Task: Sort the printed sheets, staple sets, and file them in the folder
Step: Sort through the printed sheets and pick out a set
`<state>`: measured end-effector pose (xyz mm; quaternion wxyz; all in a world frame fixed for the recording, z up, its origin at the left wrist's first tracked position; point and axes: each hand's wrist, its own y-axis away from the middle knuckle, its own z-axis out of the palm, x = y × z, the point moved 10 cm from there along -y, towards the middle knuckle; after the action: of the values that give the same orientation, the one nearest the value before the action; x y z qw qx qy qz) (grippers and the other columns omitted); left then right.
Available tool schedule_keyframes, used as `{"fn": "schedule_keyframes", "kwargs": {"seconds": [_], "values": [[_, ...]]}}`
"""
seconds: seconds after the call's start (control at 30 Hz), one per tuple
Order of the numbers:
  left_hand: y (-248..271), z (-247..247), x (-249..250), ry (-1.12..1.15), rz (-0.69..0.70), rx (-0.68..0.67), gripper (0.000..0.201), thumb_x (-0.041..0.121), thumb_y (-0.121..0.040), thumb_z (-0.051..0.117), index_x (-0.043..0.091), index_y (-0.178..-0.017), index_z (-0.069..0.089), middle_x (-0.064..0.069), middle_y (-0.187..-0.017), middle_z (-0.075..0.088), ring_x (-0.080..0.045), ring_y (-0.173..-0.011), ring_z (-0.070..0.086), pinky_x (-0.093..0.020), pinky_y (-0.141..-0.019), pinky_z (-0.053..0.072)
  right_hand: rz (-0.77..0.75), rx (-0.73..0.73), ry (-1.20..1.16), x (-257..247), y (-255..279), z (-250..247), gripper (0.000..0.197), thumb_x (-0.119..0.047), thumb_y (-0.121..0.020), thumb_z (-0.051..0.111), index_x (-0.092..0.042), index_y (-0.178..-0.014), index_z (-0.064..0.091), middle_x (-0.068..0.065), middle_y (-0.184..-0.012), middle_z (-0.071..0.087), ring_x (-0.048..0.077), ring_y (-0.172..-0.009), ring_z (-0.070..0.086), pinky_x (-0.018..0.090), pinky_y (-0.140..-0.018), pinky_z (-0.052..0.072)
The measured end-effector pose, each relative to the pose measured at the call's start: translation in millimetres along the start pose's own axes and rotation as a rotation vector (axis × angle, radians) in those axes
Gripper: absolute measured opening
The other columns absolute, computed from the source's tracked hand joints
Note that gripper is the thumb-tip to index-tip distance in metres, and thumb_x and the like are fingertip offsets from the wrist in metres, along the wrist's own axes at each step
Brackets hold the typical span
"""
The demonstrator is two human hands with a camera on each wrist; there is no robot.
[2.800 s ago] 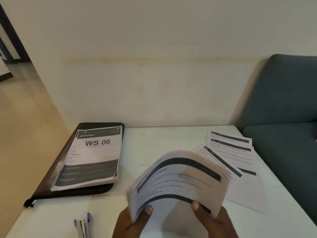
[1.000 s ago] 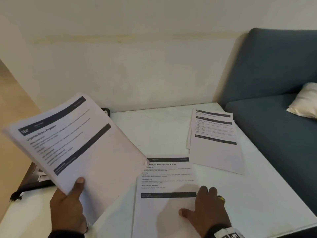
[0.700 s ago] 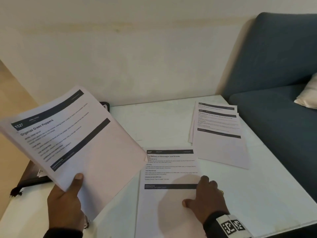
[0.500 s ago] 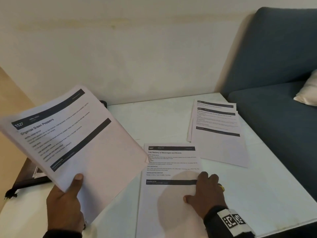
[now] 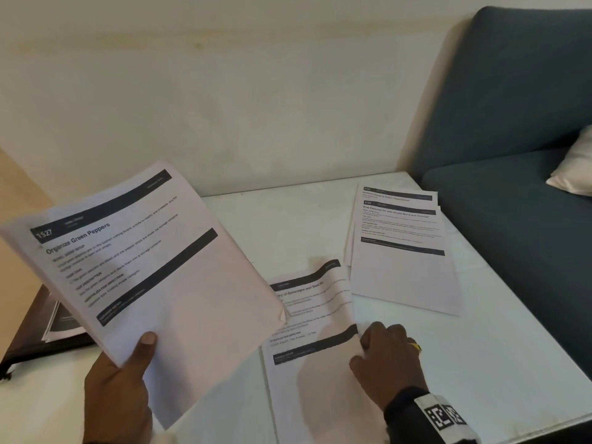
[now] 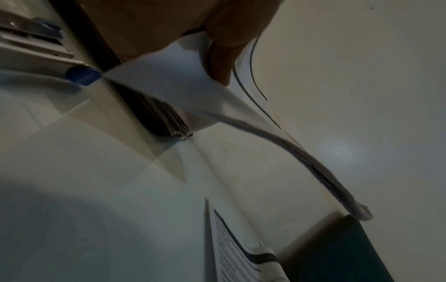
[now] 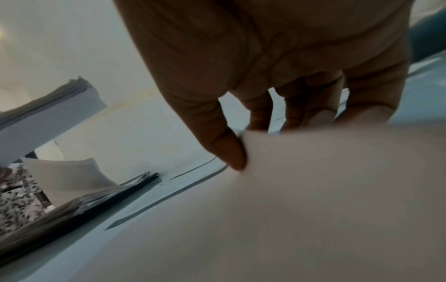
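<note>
My left hand (image 5: 128, 373) grips a thick stack of printed sheets (image 5: 144, 277) above the table's left side; its top page reads "Organize Green Peppers". The left wrist view shows that stack (image 6: 277, 145) sagging from my thumb. A single sheet (image 5: 314, 334) lies in front of me, and my right hand (image 5: 384, 357) pinches its right edge, which bows upward. In the right wrist view the thumb and fingers (image 7: 231, 152) hold that lifted sheet (image 7: 313, 190). A small pile of sheets (image 5: 400, 251) lies at the back right. The dark folder (image 5: 38, 328), holding papers, sits at the far left.
The white table (image 5: 480, 363) stands against a cream wall. A dark blue sofa (image 5: 512, 155) with a pale cushion (image 5: 576, 168) borders the table's right edge. A stapler with blue ends (image 6: 48, 47) lies on the table near my left hand.
My right hand went from resting flat on the single sheet to pinching its right edge, and that edge now curls up off the table. The left hand's stack has hardly moved.
</note>
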<state>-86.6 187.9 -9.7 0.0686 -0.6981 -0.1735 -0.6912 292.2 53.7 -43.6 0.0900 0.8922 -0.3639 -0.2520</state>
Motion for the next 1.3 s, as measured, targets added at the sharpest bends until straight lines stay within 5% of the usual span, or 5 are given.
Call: {"fn": "schedule_keyframes", "kwargs": {"seconds": [0.5, 0.7, 0.93, 1.07, 1.3], "values": [[4, 12, -8, -0.003, -0.035, -0.071, 0.039, 0.019, -0.088, 0.064, 0.006, -0.124, 0.055, -0.01, -0.112, 0.056, -0.033, -0.103, 0.05, -0.049, -0.097, 0.04, 0.105, -0.009, -0.524, 24, -15, -10, 0.026, -0.035, -0.082, 0.07, -0.027, -0.098, 0.052, -0.008, -0.09, 0.062, 0.015, -0.085, 0.061, 0.036, -0.082, 0.051], [2, 9, -6, 0.025, -0.025, -0.065, 0.039, 0.015, -0.088, 0.064, 0.004, -0.125, 0.055, -0.009, -0.112, 0.056, -0.03, -0.102, 0.049, -0.043, -0.093, 0.038, 0.048, 0.113, -0.281, 29, -17, -28, 0.02, -0.025, -0.076, 0.077, -0.022, -0.065, 0.06, -0.012, -0.075, 0.06, 0.008, -0.074, 0.055, 0.025, -0.066, 0.04], [14, 18, 5, 0.083, -0.095, -0.107, 0.009, 0.007, -0.09, 0.059, 0.011, -0.098, 0.06, -0.005, -0.097, 0.064, -0.028, -0.094, 0.056, -0.038, -0.087, 0.045, 0.039, 0.195, -0.188, 20, -8, -44, 0.006, -0.019, -0.085, 0.052, -0.023, -0.088, 0.049, -0.005, -0.075, 0.063, 0.016, -0.069, 0.056, 0.031, -0.065, 0.047], [22, 43, 4, 0.267, -0.17, -0.248, 0.052, 0.0, -0.094, 0.046, 0.03, -0.065, 0.078, 0.015, -0.071, 0.073, -0.006, -0.065, 0.07, -0.015, -0.054, 0.055, 0.018, 0.231, 0.068, 15, -2, -63, 0.026, -0.025, -0.091, 0.042, -0.032, -0.116, 0.051, -0.003, -0.089, 0.066, 0.022, -0.075, 0.056, 0.029, -0.066, 0.045], [47, 82, -20, 0.065, -0.244, -0.532, 0.017, 0.014, -0.07, 0.08, 0.016, -0.082, 0.068, 0.005, -0.07, 0.074, -0.006, -0.072, 0.069, -0.016, -0.057, 0.051, -0.142, 0.213, -0.376, 13, -17, -60, 0.027, -0.009, -0.089, 0.053, -0.03, -0.095, 0.069, -0.009, -0.091, 0.073, 0.02, -0.085, 0.064, 0.034, -0.078, 0.051]]}}
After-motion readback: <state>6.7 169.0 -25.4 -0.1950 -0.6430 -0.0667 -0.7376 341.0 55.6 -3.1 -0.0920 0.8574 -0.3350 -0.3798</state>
